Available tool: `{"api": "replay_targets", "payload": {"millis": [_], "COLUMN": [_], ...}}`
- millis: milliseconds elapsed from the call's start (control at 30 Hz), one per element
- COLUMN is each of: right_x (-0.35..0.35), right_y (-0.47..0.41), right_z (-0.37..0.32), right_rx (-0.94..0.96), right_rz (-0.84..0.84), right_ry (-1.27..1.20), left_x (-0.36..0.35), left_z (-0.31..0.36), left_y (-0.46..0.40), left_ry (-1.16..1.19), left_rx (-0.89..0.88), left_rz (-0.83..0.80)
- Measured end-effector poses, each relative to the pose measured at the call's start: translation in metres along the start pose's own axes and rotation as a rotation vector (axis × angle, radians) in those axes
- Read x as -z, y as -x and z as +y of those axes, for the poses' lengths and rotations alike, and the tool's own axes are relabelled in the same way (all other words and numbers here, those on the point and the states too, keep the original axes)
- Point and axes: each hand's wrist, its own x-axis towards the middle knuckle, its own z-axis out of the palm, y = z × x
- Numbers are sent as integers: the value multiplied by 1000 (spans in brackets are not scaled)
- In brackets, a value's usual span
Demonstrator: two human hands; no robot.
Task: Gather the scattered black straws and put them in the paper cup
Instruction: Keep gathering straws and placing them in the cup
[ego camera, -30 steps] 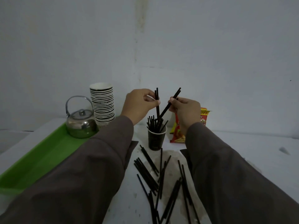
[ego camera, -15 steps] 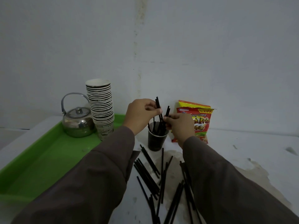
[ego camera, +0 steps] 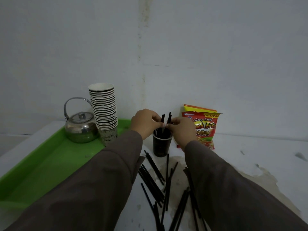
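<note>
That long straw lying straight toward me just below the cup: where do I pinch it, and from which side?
Probably pinch the long straw near its middle, thumb and finger across its width, coming straight down from above. It lies flat on the table, so only the top is open. Its far end sits close to the paper cup, and other scattered straws crowd the near end.

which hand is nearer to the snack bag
Right. The right hand sits just beside the snack bag, overlapping its left edge, over the paper cup. The left hand is beyond the cup.
</note>
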Motion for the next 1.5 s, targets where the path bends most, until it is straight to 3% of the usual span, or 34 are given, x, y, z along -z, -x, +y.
{"api": "replay_targets", "payload": {"millis": [267,500,733,1000,1233,1500], "right_x": [10,16,26,38,54,50], "right_y": [1,5,29,102,176,221], "right_z": [-10,-15,-14,27,59,50], "right_rx": [109,149,164,135,117,212], "right_rz": [34,34,28,-80,-305,-386], "right_ry": [30,115,71,70,248,372], "left_x": [21,24,19,-3,-6,-13], "left_z": [9,6,-5,-6,-30,-39], "left_y": [-10,1,14,113,204,227], "left_ry": [64,111,88,133,9,-190], "left_rx": [-44,-81,5,-97,-322,-475], "left_rz": [-45,79,148,196,-248,-403]}}
